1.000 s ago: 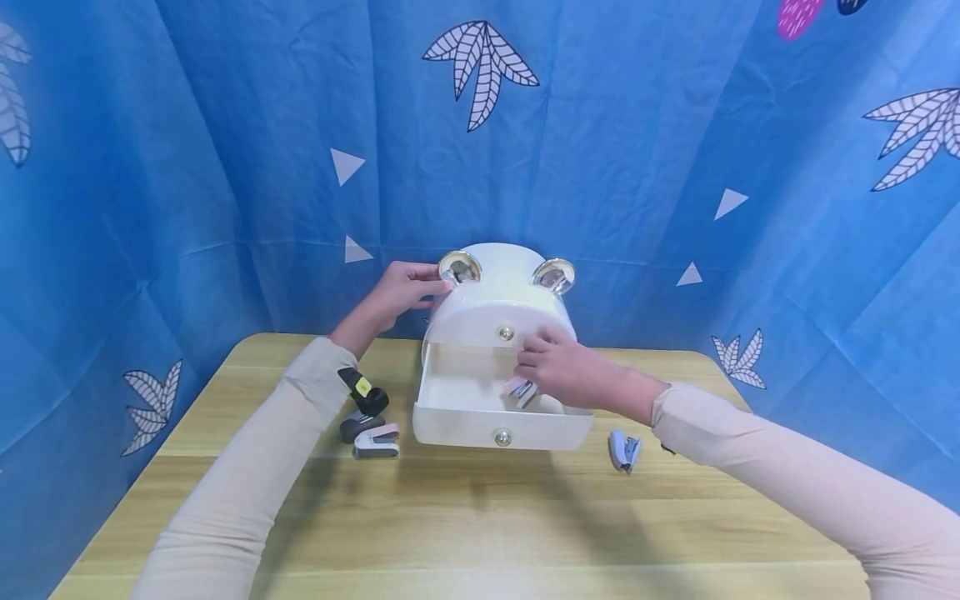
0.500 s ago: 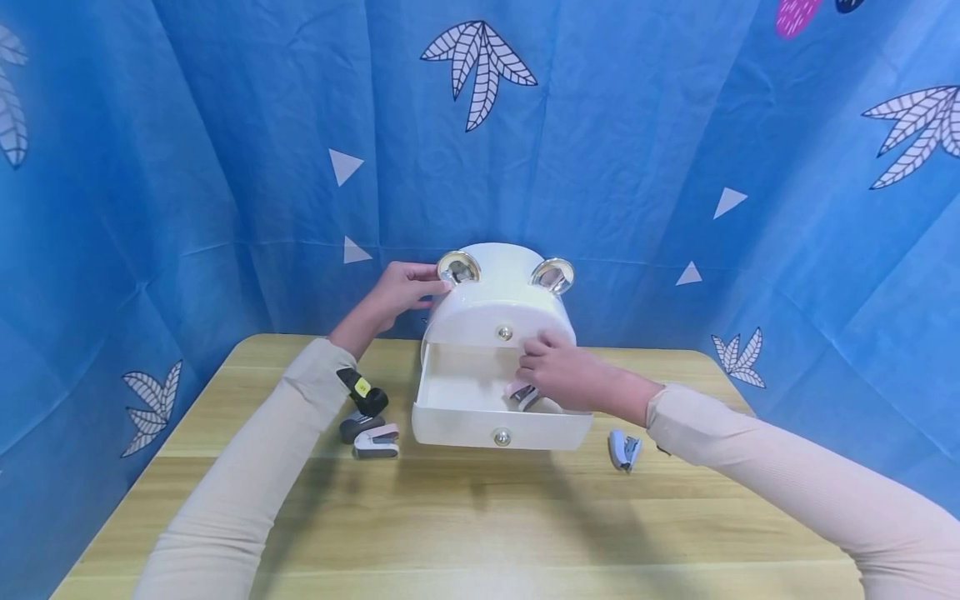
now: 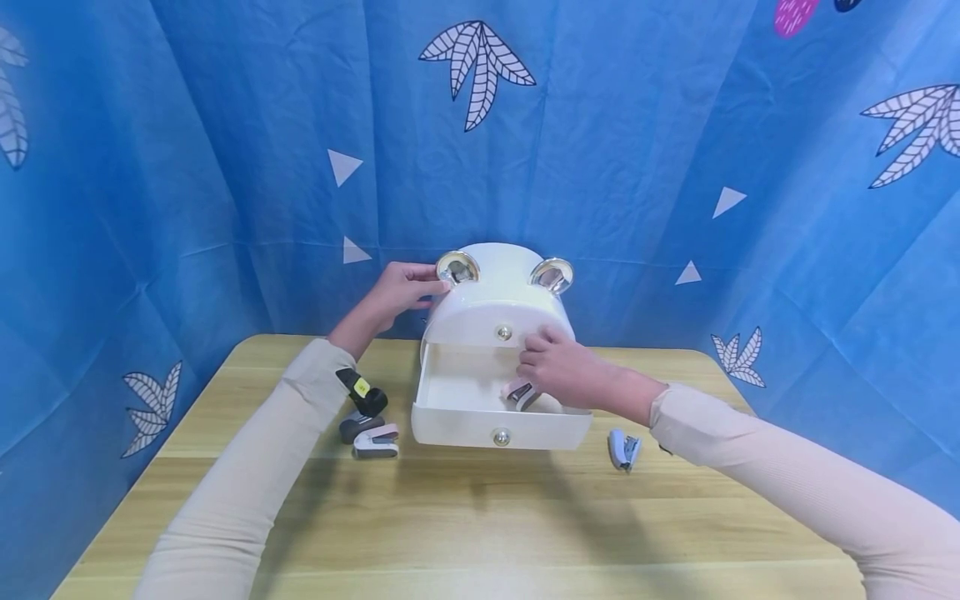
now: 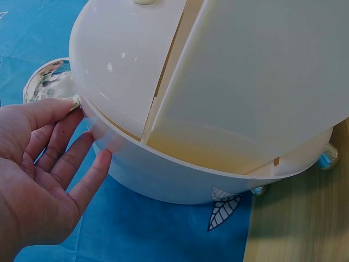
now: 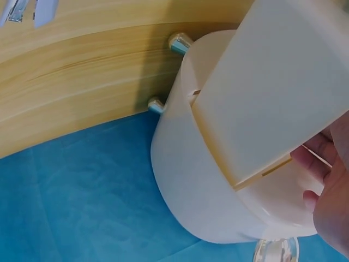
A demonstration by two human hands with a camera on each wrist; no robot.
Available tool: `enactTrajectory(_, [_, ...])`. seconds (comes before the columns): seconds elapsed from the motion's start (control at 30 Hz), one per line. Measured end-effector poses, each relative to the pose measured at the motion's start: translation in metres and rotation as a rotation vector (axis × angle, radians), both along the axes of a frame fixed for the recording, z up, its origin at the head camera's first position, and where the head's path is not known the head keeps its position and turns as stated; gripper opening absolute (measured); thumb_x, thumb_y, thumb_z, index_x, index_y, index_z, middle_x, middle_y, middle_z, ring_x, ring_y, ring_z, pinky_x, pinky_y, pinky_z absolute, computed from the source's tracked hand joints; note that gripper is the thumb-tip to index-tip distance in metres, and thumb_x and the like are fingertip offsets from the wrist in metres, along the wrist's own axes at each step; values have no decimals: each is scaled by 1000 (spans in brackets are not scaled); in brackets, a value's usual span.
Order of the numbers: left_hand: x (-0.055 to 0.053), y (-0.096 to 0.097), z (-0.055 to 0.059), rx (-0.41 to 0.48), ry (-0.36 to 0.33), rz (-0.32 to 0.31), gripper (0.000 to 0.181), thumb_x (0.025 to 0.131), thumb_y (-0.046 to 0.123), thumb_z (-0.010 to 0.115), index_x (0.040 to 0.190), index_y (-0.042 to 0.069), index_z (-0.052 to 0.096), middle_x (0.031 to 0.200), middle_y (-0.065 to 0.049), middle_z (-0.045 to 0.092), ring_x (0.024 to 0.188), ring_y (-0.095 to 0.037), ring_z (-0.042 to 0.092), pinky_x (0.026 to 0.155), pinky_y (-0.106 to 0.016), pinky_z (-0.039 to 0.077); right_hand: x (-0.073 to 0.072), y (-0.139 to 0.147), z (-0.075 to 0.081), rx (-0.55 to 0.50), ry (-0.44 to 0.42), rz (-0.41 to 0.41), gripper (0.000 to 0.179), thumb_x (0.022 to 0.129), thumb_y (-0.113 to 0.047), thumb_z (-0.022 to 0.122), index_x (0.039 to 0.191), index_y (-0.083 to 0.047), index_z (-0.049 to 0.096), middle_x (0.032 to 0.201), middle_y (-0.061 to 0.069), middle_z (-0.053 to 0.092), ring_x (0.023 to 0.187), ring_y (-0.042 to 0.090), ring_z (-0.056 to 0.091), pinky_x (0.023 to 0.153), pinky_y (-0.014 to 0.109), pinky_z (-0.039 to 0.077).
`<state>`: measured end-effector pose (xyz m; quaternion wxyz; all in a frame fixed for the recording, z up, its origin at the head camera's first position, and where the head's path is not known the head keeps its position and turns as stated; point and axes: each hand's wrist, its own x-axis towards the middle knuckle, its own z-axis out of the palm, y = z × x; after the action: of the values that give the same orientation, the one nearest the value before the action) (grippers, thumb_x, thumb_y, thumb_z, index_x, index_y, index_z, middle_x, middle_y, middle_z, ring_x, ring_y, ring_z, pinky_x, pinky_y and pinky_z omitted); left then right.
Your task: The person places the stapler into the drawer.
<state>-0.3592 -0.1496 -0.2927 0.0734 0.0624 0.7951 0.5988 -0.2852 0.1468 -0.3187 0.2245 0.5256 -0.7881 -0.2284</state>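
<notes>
One stapler (image 3: 517,394), partly hidden, inside pulled-out drawer (image 3: 453,425).

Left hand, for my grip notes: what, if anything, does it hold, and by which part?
The left hand pinches the gold-rimmed ear by its lower edge.

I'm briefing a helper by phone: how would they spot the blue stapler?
Find the white drawer box on the wooden table. Right of its open drawer lies the blue stapler. Its color sets it apart from the white-and-pink stapler left of the box.

Blue leaf-print curtain (image 3: 615,167) behind pale wooden table (image 3: 420,525).
</notes>
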Motion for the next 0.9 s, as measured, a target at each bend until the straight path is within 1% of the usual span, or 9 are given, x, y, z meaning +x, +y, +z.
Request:
enactTrajectory(0.07, [-1,1,-1,-1,1,0,44,98,19,69,139,3,62,145,-16,59,137,-30,55,111,-49,51,1,2,1,-22,-6,3,23,77,-3,76,95,-18,73,95,-7,72,94,19,52,85,38,41])
enactTrajectory(0.13, [-1,2,-1,-3,3,-1,44,99,19,68,139,4,62,145,-16,60,137,-30,55,111,-49,51,2,4,3,-40,-20,-5,22,78,-4,77,97,-17,73,95,-5,73,96,20,53,87,38,43])
enactTrajectory(0.2, [-1,3,-1,-2,4,1,43,98,19,68,139,4,62,144,-16,60,137,-30,55,110,-49,51,4,8,6,-59,-42,-28,22,81,-8,79,101,-16,74,98,-5,74,99,21,55,90,39,45])
enactTrajectory(0.3, [-1,4,-2,-6,5,2,43,98,20,69,139,5,62,144,-15,60,137,-29,55,110,-48,52,8,16,11,-101,-78,-71,27,82,-18,84,107,-16,75,103,-3,75,102,22,56,90,40,46])
enactTrajectory(0.43, [-1,5,-2,-9,4,2,44,98,21,69,139,6,62,145,-14,60,137,-29,55,110,-48,52,11,32,19,-218,-116,-97,33,78,-19,88,108,-15,76,101,-2,75,100,23,57,86,41,45])
enactTrajectory(0.6, [-1,5,-2,-10,1,7,44,98,21,69,139,7,62,146,-13,60,137,-29,55,110,-48,52,11,63,23,-396,-147,-76,33,73,-8,91,103,-11,77,95,3,73,96,25,60,83,45,45])
enactTrajectory(0.67, [-1,4,-2,-12,1,6,45,98,21,69,140,6,62,146,-13,59,137,-29,55,110,-48,52,12,76,23,-447,-166,-80,32,72,-4,90,101,-10,77,95,5,73,96,27,60,82,47,45])
enactTrajectory(0.73, [-1,4,-2,-12,3,4,45,98,20,69,140,6,61,147,-14,59,137,-29,55,110,-48,52,13,88,20,-479,-197,-103,32,72,-2,89,100,-9,76,95,6,73,96,27,60,82,48,45])
enactTrajectory(0.9, [0,2,-1,-7,15,-1,44,98,20,69,139,4,62,146,-14,59,137,-30,55,109,-48,52,18,115,2,-482,-288,-195,30,76,-4,87,102,-10,76,97,4,74,96,26,59,82,47,43])
